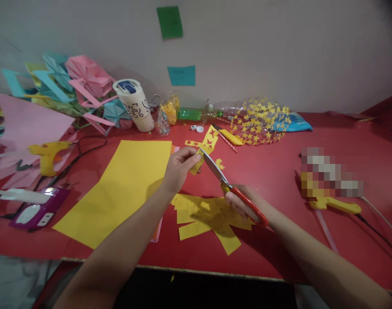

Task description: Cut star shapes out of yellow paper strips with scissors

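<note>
My left hand [179, 167] pinches a small piece of yellow paper [196, 165] between thumb and fingers. In my right hand [239, 201] is a pair of scissors [217, 168] with red handles, its blade tips touching the top of that piece. Below my hands lies a loose pile of yellow paper strips [196, 214]. A few cut-out yellow stars [220, 163] rest just beyond the scissors, and strips with star-shaped holes [210, 139] lie further back. Large yellow sheets [118, 184] spread out left of my left hand.
A yellow glue gun [47, 156] and a purple power strip [41, 210] sit at left; another glue gun [334, 205] lies at right. Along the wall stand folded paper shapes [88, 77], a white tumbler [136, 107], a green bottle [189, 113] and a star-covered clear bundle [260, 120].
</note>
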A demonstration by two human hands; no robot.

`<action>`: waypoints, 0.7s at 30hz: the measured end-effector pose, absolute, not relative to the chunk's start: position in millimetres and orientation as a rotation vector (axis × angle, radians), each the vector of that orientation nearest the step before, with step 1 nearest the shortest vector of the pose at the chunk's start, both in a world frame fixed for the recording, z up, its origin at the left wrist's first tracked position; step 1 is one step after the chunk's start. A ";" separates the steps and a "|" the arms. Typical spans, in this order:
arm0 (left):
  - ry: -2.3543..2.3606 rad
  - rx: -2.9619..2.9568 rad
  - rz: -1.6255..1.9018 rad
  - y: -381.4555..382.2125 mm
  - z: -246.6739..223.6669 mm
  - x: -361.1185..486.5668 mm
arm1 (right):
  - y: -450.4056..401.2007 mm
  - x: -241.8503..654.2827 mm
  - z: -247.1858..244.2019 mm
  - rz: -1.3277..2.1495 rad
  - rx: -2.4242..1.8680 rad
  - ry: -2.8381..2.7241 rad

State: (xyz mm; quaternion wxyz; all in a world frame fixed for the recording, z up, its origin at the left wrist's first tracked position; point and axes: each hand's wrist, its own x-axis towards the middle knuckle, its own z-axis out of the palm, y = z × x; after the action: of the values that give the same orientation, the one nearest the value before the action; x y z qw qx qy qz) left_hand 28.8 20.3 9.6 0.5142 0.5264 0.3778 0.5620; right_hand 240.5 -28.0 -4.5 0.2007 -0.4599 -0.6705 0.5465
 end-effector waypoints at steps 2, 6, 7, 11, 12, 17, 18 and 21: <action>0.906 1.246 1.345 20.6 9.5 29.0 | -28.7 240.2 -4.1 1.572 -1.315 -1.837; 0.877 1.215 1.338 20.9 9.3 29.6 | -29.7 237.8 1.1 1.611 -1.405 -1.790; 0.871 1.214 1.335 20.8 9.3 29.7 | -29.8 237.0 2.5 1.602 -1.423 -1.788; 0.878 1.211 1.328 20.2 9.8 29.6 | -30.3 235.5 5.2 1.582 -1.439 -1.778; 0.883 1.210 1.326 20.2 10.0 29.5 | -30.4 235.6 4.9 1.581 -1.437 -1.780; 0.884 1.205 1.329 20.9 10.4 28.8 | -28.5 238.0 -1.1 1.510 -1.408 -1.830; 0.881 1.205 1.329 21.1 10.4 28.6 | -27.9 238.5 -2.4 1.496 -1.397 -1.842; 0.883 1.207 1.327 21.3 10.5 28.1 | -26.5 239.4 -4.9 1.487 -1.369 -1.865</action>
State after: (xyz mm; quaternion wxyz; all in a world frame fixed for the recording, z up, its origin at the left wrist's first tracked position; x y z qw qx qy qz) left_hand 28.1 21.3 10.5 0.5406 0.5078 0.3717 0.5584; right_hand 239.4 -26.5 -4.9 0.1944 -0.4883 -0.6651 0.5305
